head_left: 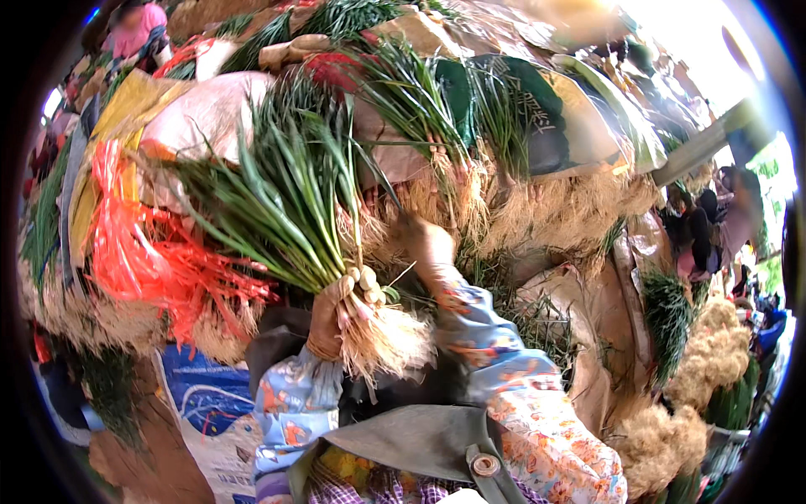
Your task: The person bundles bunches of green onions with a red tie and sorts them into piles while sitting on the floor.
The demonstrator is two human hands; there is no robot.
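Observation:
My left hand (326, 323), in a tan glove, is closed round a bunch of green garlic (311, 223). Its long flat leaves fan up and to the left, while the pale stems and bushy roots hang below the fingers, toward the right. Farther out, my right hand (430, 245) reaches to the root ends of a row of green garlic (537, 210). Motion smears its fingers, and whether they hold anything is unclear. A thin dark strip, leaf or blade, runs up from beside them.
Red plastic strips (147, 252) hang over the pile at left. Sacks (210, 113) cover the bundles behind. A blue and white sack (206, 403) lies at lower left, and root bundles (663, 449) are stacked at lower right. Other people (138, 29) are at the edges.

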